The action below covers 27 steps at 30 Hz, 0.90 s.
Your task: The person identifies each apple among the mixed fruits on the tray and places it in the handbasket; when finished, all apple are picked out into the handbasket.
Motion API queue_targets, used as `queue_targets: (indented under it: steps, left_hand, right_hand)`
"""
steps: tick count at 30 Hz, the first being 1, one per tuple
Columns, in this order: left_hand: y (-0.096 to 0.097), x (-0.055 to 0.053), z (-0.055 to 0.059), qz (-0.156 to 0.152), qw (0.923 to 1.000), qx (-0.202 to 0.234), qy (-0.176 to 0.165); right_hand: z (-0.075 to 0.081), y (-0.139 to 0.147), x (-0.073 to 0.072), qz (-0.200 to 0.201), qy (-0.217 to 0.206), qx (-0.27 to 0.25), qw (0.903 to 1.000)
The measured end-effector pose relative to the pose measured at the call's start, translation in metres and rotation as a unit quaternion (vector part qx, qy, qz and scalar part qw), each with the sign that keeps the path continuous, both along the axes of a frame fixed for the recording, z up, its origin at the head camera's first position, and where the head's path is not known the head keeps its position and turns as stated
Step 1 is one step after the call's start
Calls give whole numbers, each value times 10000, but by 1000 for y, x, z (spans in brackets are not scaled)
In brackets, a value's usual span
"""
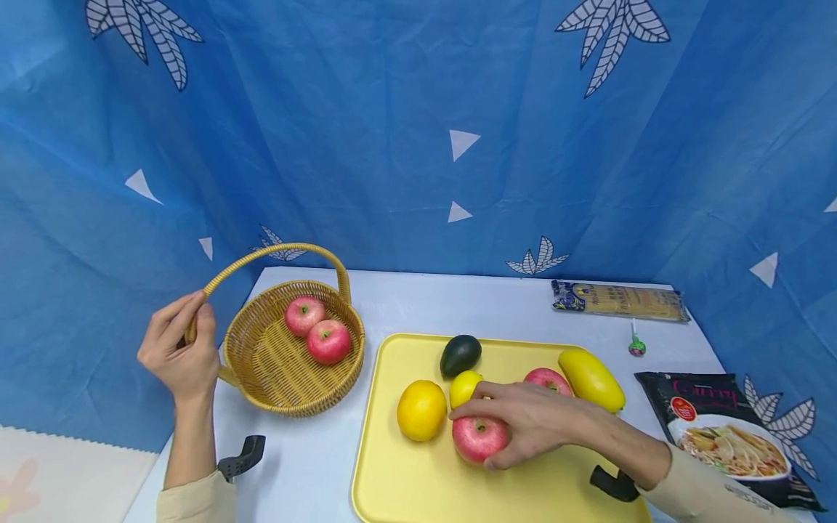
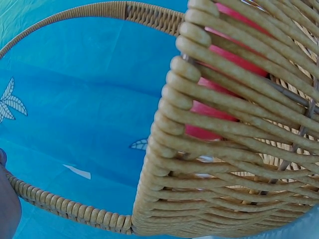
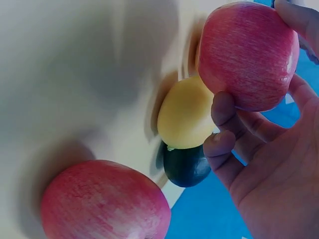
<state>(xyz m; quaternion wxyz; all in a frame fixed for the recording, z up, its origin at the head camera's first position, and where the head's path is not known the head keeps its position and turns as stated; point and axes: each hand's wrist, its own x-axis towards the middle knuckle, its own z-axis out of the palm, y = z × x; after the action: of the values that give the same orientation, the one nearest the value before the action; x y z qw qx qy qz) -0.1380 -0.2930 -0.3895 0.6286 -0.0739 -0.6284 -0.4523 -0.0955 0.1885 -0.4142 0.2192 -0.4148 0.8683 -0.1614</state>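
Observation:
My left hand [image 1: 179, 345] grips the arched handle [image 1: 281, 248] of a woven basket [image 1: 264, 396] at the left. Two red apples [image 1: 329, 342] lie inside the basket; through its weave in the left wrist view, patches of red apple [image 2: 212, 119] show. Over the yellow tray [image 1: 386, 494], my right hand [image 1: 532, 418] holds a red apple [image 1: 480, 438] between thumb and fingers. The right wrist view shows this apple [image 3: 249, 57] in my fingers, above the tray surface. Beside it are an orange [image 1: 421, 410] and a lemon [image 1: 463, 388], the lemon partly hidden by my hand.
On the tray also lie an avocado [image 1: 461, 356], another red apple [image 1: 548, 379] and a yellow mango [image 1: 591, 379]. To the tray's right are a noodle packet [image 1: 621, 301], a lollipop [image 1: 636, 345] and a black food bag [image 1: 726, 428]. A blue cloth [image 1: 418, 145] hangs behind.

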Motion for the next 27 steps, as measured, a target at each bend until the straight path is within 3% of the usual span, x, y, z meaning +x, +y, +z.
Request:
queue_targets:
  steps: [8,17,27]
  left_hand:
    - [0,1,1,0,10000,2,-22]
    - [-3,2,-1,-130,9999,-3,-74]
    - [-9,-1,-6,-148,9999,-53,-41]
  right_hand:
    - [2,-6,-1,125,369,-271,9989]
    - [6,-16,-3,-62,313,-411,9986]
    - [5,-26,-7,-2,295,-615,9977]
